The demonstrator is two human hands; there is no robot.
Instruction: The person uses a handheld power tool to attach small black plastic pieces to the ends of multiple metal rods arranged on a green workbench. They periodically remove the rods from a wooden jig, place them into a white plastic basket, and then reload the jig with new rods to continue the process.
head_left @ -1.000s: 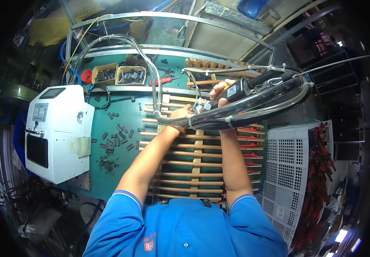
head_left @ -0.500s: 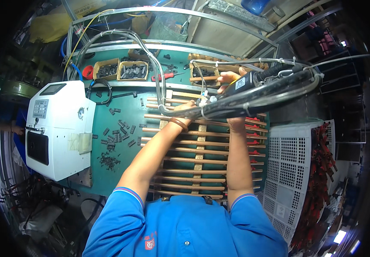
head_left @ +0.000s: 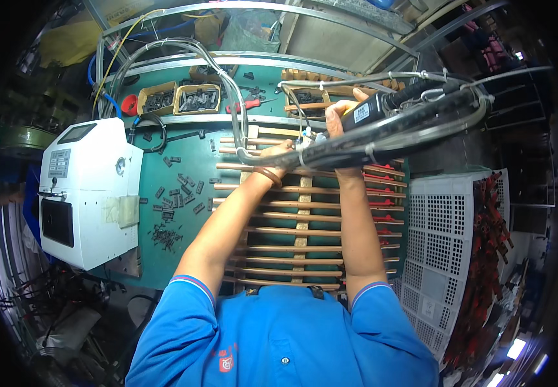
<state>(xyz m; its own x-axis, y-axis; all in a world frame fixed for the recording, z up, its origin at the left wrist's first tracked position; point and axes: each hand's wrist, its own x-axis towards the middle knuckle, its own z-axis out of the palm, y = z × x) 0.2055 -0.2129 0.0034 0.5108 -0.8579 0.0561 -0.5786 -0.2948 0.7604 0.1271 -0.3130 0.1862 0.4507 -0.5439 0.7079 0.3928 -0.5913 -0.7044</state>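
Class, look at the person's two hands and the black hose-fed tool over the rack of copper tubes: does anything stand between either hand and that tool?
Nothing visible does. The right hand already grips the black tool, and the left hand is at the tool's hose bundle, above the copper tubes.

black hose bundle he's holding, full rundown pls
The black hose bundle is a thick dark sheath with thinner grey cables cinched to it by pale ties. It runs slanting across the copper tube rack, rising to the upper right, where it loops. The right hand grips a labelled black handle on it; the left hand holds its lower end, where a grey tube bends away.
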